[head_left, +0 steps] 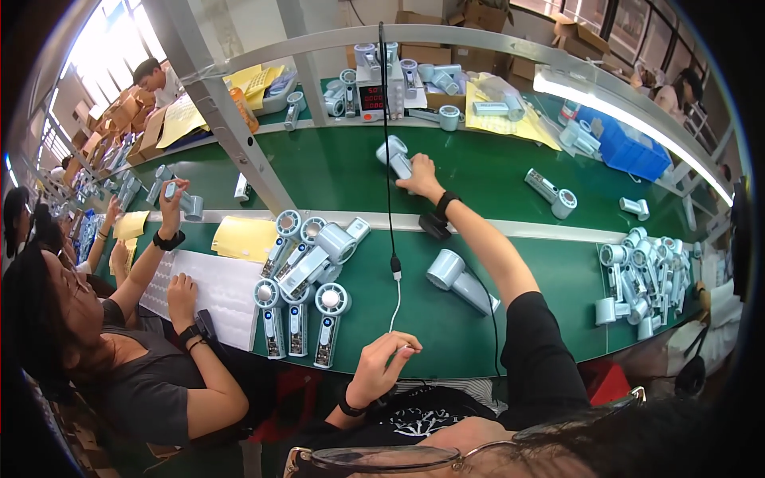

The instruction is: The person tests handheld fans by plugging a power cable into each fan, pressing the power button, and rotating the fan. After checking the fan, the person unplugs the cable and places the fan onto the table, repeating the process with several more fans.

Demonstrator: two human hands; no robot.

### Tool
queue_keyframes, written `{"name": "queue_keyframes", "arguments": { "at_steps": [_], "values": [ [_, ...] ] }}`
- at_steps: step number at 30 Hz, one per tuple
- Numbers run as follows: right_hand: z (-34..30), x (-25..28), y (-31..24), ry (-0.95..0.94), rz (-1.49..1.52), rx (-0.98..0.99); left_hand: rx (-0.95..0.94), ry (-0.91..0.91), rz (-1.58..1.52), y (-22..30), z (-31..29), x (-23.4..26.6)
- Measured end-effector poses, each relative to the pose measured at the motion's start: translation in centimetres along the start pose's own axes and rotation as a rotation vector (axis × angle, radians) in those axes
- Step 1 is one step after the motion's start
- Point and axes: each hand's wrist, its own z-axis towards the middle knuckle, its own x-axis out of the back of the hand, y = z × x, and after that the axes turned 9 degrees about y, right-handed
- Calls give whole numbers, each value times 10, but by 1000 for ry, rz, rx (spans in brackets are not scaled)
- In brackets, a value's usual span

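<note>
My right hand (422, 177) reaches across the bench, its fingers closed around the handle end of a light blue handheld fan (392, 151) over the far green strip. Near the front edge, my left hand (384, 362) pinches the lower end of a white cable (398, 299). That cable hangs from a black connector (395, 268) on a black cord; its tip is hidden by my fingers. Between my arms lies another light blue fan (456, 279), handle toward me. To the left, several fans (296, 319) are heaped and lined up, some with exposed circuitry and lit blue displays.
A co-worker's raised hand (171, 199) holds a fan at left, by a white foam sheet (199, 291). A heap of fans (645, 275) lies at right. Beyond are a power supply with red digits (372, 99), a blue crate (633, 147) and a metal post (239, 135).
</note>
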Motion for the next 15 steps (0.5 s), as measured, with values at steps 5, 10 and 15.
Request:
{"name": "queue_keyframes", "arguments": {
  "at_steps": [5, 10, 15],
  "values": [
    [-59, 100, -2, 158, 130, 250, 11, 14, -14, -3, -2, 3],
    [-131, 176, 13, -8, 426, 152, 86, -63, -75, 0, -1, -11],
    [-234, 223, 3, -228, 939, -144, 67, -173, -151, 2, 2, -45]
  ]
}}
